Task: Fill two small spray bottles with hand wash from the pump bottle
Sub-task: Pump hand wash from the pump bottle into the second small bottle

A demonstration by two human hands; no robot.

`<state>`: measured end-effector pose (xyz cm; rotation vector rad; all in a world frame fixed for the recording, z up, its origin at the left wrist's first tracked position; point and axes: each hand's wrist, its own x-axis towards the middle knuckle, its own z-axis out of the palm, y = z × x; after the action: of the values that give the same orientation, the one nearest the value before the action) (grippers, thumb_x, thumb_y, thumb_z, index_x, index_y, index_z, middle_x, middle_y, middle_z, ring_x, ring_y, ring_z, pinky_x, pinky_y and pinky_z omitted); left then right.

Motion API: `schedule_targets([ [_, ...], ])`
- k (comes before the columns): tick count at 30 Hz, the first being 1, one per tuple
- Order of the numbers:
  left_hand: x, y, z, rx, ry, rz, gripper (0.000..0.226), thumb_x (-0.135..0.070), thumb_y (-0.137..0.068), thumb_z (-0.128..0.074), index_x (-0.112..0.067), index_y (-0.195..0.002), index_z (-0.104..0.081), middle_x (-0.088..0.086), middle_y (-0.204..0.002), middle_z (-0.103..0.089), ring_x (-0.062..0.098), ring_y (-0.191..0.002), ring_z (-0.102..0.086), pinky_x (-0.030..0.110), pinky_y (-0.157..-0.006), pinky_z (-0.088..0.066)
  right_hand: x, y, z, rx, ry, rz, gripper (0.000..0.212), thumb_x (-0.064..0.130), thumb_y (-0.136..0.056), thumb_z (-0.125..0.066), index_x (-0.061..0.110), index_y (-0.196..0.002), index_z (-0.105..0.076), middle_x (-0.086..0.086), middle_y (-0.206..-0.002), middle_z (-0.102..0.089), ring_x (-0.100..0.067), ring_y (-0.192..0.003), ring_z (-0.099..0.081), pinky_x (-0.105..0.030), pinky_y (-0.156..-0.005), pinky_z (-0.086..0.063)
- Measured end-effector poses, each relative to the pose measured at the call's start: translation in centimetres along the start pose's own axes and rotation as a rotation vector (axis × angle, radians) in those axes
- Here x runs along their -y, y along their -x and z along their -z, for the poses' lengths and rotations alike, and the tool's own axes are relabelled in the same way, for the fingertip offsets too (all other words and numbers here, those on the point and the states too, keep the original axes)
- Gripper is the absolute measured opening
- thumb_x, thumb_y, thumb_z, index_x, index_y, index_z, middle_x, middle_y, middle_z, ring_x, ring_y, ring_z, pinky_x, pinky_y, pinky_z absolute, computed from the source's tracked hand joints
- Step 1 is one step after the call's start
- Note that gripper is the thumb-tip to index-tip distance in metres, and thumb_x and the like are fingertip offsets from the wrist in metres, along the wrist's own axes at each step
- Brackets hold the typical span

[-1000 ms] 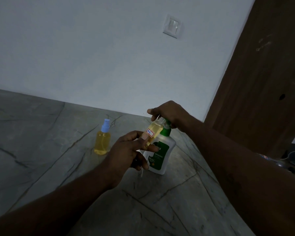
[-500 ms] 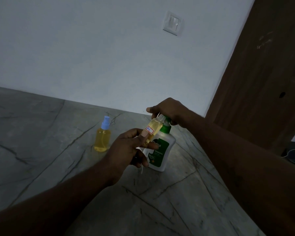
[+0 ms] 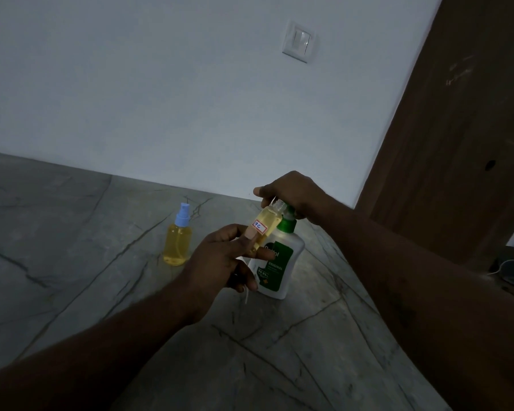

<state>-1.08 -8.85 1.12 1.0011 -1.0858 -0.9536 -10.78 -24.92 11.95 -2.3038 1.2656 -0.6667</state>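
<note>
The pump bottle (image 3: 275,264) carries a green label reading "Dettol", partly covered by a finger, with "ORIGINAL" below it and smaller print that looks like "99.9%". The open spray bottle (image 3: 266,225) bears a small white sticker with a red border, handwritten "7C".

Right hand (image 3: 294,192) on the pump bottle (image 3: 275,262) has risen slightly since earlier. The open spray bottle (image 3: 267,222) now sits marginally higher in frame.

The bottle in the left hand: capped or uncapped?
Uncapped: the small bottle shows a bare clear neck, tilted under the pump bottle nozzle.
</note>
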Motion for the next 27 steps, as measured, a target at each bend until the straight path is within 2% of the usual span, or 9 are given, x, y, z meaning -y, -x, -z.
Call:
schedule_targets([
  [4,0.10,-0.06,-0.01,0.009,0.006,0.008,0.026,-0.027,-0.103,-0.046,-0.013,-0.118,-0.062,0.007,-0.101,-0.080,0.024,-0.048,-0.060,0.025,-0.046,-0.044,0.55,-0.17,0.37,-0.010,0.140,0.059,0.041,0.050,-0.089,-0.070,0.011,-0.088,-0.079,-0.003,-0.088,-0.074,-0.016,-0.070,-0.062,-0.030,-0.065,-0.052],
  [9,0.19,-0.13,0.05,0.009,0.004,0.009,0.025,-0.026,-0.102,-0.048,-0.013,-0.118,-0.062,0.007,-0.102,-0.079,0.023,-0.048,-0.060,0.024,-0.046,-0.045,0.00,-0.15,-0.01,-0.006,0.018,0.016,0.035,0.047,-0.086,-0.074,0.013,-0.080,-0.080,-0.003,-0.087,-0.078,-0.016,-0.072,-0.065,-0.030,-0.066,-0.051],
  [13,0.18,-0.09,-0.08,0.012,0.000,0.010,0.025,-0.027,-0.102,-0.048,-0.014,-0.118,-0.062,0.006,-0.103,-0.079,0.023,-0.048,-0.060,0.024,-0.046,-0.045,0.51,-0.13,0.48,-0.024,0.130,0.058,0.040,0.050,-0.089,-0.070,0.011,-0.085,-0.079,-0.001,-0.083,-0.074,-0.013,-0.067,-0.061,-0.027,-0.062,-0.049],
  [15,0.11,-0.08,-0.10,0.008,0.010,0.011,0.026,-0.027,-0.102,-0.048,-0.013,-0.119,-0.062,0.006,-0.103,-0.079,0.023,-0.048,-0.060,0.024,-0.046,-0.045,0.48,-0.12,0.53,-0.029,0.099,0.058,0.038,0.048,-0.090,-0.070,0.012,-0.082,-0.080,0.002,-0.080,-0.073,-0.012,-0.065,-0.060,-0.027,-0.063,-0.049],
  [18,0.13,0.02,-0.14,0.007,0.000,0.010,0.025,-0.026,-0.102,-0.049,-0.012,-0.119,-0.062,0.006,-0.103,-0.079,0.022,-0.048,-0.060,0.025,-0.047,-0.044,0.14,0.11,0.07,-0.001,0.025,0.031,0.037,0.047,-0.088,-0.072,0.012,-0.081,-0.080,-0.002,-0.088,-0.077,-0.016,-0.072,-0.063,-0.031,-0.067,-0.051],
  [23,0.22,0.00,-0.24,0.011,-0.012,0.005,0.024,-0.025,-0.103,-0.048,-0.013,-0.118,-0.061,0.004,-0.104,-0.079,0.022,-0.047,-0.060,0.025,-0.047,-0.045,0.67,-0.07,0.78,-0.013,0.166,0.083,0.042,0.051,-0.091,-0.068,0.012,-0.084,-0.080,0.001,-0.079,-0.072,-0.012,-0.061,-0.059,-0.025,-0.057,-0.046],
  [27,0.37,-0.04,-0.18,0.006,0.008,0.012,0.024,-0.025,-0.102,-0.049,-0.011,-0.118,-0.061,0.006,-0.103,-0.079,0.023,-0.047,-0.061,0.024,-0.047,-0.045,-0.07,-0.19,0.04,-0.011,0.047,0.026,0.038,0.049,-0.086,-0.073,0.012,-0.081,-0.080,-0.002,-0.088,-0.078,-0.018,-0.074,-0.066,-0.032,-0.066,-0.053],
])
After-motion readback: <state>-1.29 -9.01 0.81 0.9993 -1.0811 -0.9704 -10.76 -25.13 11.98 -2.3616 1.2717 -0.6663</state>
